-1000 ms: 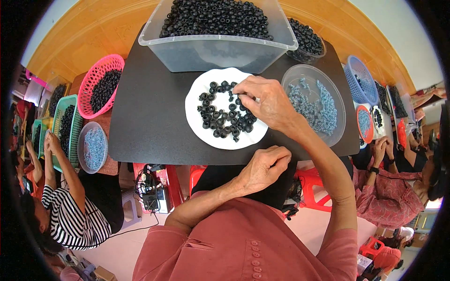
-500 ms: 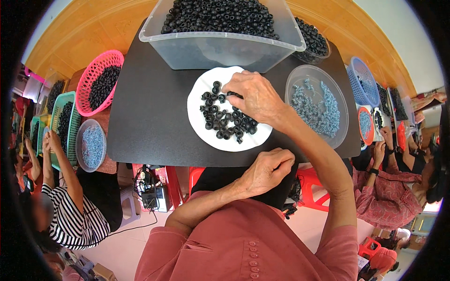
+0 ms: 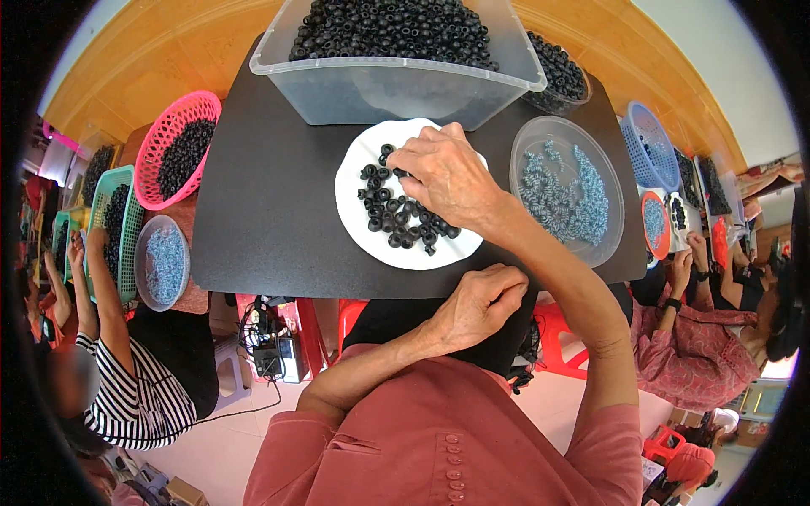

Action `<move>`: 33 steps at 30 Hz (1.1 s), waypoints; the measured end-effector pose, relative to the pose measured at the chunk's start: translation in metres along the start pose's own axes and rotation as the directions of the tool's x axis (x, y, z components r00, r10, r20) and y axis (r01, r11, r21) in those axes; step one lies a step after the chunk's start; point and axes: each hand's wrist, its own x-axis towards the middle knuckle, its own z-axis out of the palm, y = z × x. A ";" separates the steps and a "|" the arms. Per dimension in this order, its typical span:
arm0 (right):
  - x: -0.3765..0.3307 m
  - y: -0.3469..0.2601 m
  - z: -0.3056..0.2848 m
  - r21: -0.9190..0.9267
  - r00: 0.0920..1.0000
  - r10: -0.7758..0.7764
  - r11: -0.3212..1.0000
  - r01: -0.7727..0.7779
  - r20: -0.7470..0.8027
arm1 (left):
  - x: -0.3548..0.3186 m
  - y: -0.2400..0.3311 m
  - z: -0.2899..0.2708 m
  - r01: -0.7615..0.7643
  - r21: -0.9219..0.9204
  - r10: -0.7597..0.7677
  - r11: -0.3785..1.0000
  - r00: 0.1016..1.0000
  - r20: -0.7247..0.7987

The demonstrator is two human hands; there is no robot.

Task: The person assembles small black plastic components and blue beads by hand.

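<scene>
A scalloped white plate point(image 3: 354, 228) holds a scatter of small black ring-shaped pieces point(image 3: 392, 211). Above its upper middle my right hand point(image 3: 447, 179) reaches down with bent fingers closed together. A black piece shows at its fingertips, and the rest of the grip is hidden behind the hand. Below the table's near edge, over my lap, my left hand point(image 3: 483, 305) is curled into a fist. Whatever its fingers hold, if anything, is out of sight.
Beyond the plate stands a large clear bin point(image 3: 396, 88) heaped with black pieces, with a smaller round tub point(image 3: 557, 101) beside it. To the right, a clear bowl point(image 3: 620, 211) holds blue-grey springs. Co-workers sit left and right, near a pink basket point(image 3: 145, 181) and a blue basket point(image 3: 654, 173).
My right hand has moved slightly left on the plate, its fingers dipping among the black pieces. My left fist stays put. The co-worker at left has shifted their hands toward the green basket.
</scene>
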 end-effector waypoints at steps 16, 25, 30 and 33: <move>-0.061 -0.012 -0.043 0.621 0.933 0.280 0.780 -0.084 -0.226 | -0.015 0.000 -0.011 0.197 -0.370 -0.210 0.908 0.978 0.007; -0.148 -0.041 -0.053 0.710 0.908 0.373 0.691 -0.135 -0.192 | -0.021 0.015 -0.014 0.239 -0.682 -0.322 0.691 0.947 0.005; -0.171 -0.047 -0.040 0.753 0.865 0.452 0.642 -0.146 -0.218 | -0.019 0.008 0.000 0.230 -0.690 -0.359 0.686 0.932 -0.046; -0.180 -0.050 -0.030 0.752 0.819 0.498 0.646 -0.131 -0.285 | -0.021 0.008 0.005 0.204 -0.680 -0.335 0.704 0.940 -0.066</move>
